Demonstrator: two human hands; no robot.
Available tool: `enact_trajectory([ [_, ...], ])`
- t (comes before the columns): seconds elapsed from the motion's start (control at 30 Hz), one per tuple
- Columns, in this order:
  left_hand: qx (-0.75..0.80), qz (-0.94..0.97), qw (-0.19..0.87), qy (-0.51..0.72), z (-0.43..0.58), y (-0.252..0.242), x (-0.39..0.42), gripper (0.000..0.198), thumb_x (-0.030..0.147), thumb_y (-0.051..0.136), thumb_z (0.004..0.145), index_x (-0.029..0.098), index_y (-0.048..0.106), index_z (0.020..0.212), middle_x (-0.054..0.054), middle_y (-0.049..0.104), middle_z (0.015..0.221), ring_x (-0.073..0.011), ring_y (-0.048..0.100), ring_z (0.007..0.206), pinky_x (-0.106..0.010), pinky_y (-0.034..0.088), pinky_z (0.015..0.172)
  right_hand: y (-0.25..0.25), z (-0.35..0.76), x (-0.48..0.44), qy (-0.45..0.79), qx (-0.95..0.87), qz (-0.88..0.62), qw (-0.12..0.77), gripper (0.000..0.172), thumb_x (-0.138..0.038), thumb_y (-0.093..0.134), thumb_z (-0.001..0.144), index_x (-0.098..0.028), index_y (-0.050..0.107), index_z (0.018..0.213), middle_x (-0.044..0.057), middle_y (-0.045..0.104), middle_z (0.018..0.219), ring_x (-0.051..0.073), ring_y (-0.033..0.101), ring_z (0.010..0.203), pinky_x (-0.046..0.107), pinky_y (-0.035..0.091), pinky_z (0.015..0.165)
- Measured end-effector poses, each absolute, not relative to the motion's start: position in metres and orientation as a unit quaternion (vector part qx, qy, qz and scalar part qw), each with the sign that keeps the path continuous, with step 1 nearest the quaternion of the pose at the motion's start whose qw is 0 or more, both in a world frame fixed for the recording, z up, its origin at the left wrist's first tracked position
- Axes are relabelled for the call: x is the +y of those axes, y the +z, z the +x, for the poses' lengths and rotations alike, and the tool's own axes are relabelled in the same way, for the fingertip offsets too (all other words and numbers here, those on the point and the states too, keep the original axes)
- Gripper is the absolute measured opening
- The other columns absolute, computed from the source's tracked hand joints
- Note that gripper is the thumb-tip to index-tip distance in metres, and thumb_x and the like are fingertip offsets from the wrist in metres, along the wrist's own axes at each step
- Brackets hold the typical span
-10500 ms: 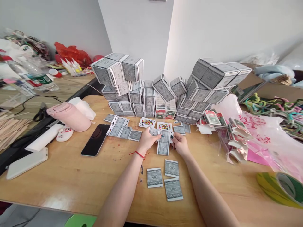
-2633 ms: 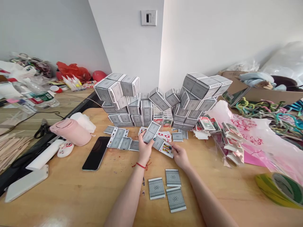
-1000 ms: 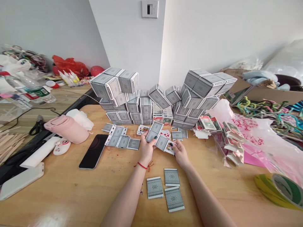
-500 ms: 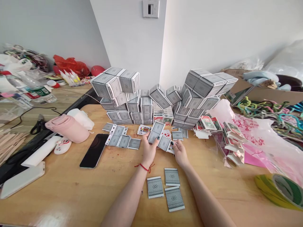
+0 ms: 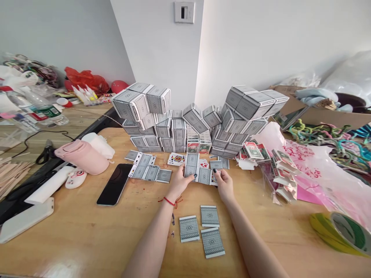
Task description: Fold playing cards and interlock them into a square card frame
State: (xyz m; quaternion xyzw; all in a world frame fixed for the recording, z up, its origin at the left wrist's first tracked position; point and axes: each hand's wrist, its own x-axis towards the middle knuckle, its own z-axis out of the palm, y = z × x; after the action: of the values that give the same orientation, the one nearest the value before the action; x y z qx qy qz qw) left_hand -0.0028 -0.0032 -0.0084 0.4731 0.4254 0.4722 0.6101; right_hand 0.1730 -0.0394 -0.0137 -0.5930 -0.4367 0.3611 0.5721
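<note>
On the table (image 5: 84, 227), card blocks (image 5: 158, 101) stand behind the held cards (image 5: 191, 164), smartphone (image 5: 114, 184) left, tape roll (image 5: 324, 233) right, three cards (image 5: 189, 228) in front.

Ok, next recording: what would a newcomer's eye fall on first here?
Probably the card blocks, stacked along the back of the table and rising highest at either end. Just in front, the left hand and right hand hold joined cards between them. The red bag at upper left also stands out.
</note>
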Motion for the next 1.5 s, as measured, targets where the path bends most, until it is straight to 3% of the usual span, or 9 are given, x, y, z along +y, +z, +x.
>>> enact_trajectory([
  [0.1,0.432,0.512,0.592,0.448,-0.005,-0.002,-0.004,0.042,0.022,0.069,0.063,0.018,0.051,0.101,-0.007,0.063,0.103,-0.0199,0.060,0.092,-0.035,0.045,0.083,-0.014,0.171,-0.041,0.368,-0.454,-0.594,0.552,0.036,-0.053,0.049,0.076,-0.020,0.042,0.064,-0.005,0.039,0.053,0.008,0.036,0.046,0.020,0.032,0.042],
  [0.33,0.493,0.543,0.549,0.400,-0.001,0.004,-0.008,0.048,0.023,0.072,0.059,0.016,0.052,0.102,-0.008,0.065,0.099,-0.0195,0.061,0.086,-0.034,0.048,0.078,-0.005,0.167,-0.049,0.513,-0.469,-0.519,0.497,0.032,-0.050,0.051,0.076,-0.023,0.034,0.083,-0.010,0.046,0.044,0.007,0.037,0.027,0.017,0.026,0.027],
  [0.43,0.473,0.540,0.567,0.405,0.000,0.001,-0.008,0.047,0.021,0.070,0.060,0.016,0.050,0.102,-0.008,0.063,0.102,-0.0188,0.061,0.088,-0.033,0.049,0.078,-0.005,0.166,-0.050,0.513,-0.483,-0.498,0.506,0.032,-0.049,0.049,0.078,-0.024,0.031,0.084,-0.009,0.053,0.051,0.007,0.039,0.027,0.016,0.029,0.026],
  [0.7,0.450,0.501,0.627,0.392,0.001,-0.001,-0.010,0.048,0.028,0.069,0.062,0.018,0.045,0.102,-0.009,0.060,0.104,-0.0175,0.061,0.076,-0.028,0.052,0.051,-0.015,0.167,-0.051,0.488,-0.501,-0.514,0.497,0.028,-0.046,0.045,0.082,-0.024,0.027,0.084,-0.010,0.050,0.048,0.004,0.034,0.026,0.014,0.025,0.026],
  [1.1,0.433,0.503,0.626,0.410,0.003,-0.001,-0.011,0.045,0.028,0.069,0.063,0.017,0.044,0.099,-0.009,0.059,0.102,-0.0161,0.061,0.074,-0.029,0.053,0.052,-0.011,0.163,-0.052,0.458,-0.508,-0.532,0.499,0.026,-0.043,0.046,0.082,-0.024,0.029,0.083,-0.010,0.043,0.051,0.006,0.037,0.037,0.015,0.030,0.032],
  [1.4,0.466,0.539,0.590,0.380,0.002,0.002,-0.011,0.042,0.034,0.065,0.065,0.017,0.045,0.099,-0.002,0.062,0.080,-0.0096,0.054,0.050,-0.023,0.046,0.044,-0.004,0.165,-0.051,0.510,-0.485,-0.510,0.494,0.031,-0.050,0.046,0.080,-0.024,0.030,0.081,-0.011,0.045,0.044,0.004,0.031,0.027,0.014,0.024,0.027],
  [1.5,0.464,0.554,0.571,0.389,0.002,0.000,-0.011,0.042,0.033,0.064,0.067,0.017,0.045,0.102,-0.002,0.062,0.082,-0.0089,0.054,0.052,-0.022,0.045,0.047,-0.007,0.166,-0.049,0.514,-0.476,-0.513,0.495,0.033,-0.053,0.043,0.080,-0.024,0.030,0.079,-0.010,0.047,0.043,0.006,0.034,0.025,0.015,0.025,0.026],
])
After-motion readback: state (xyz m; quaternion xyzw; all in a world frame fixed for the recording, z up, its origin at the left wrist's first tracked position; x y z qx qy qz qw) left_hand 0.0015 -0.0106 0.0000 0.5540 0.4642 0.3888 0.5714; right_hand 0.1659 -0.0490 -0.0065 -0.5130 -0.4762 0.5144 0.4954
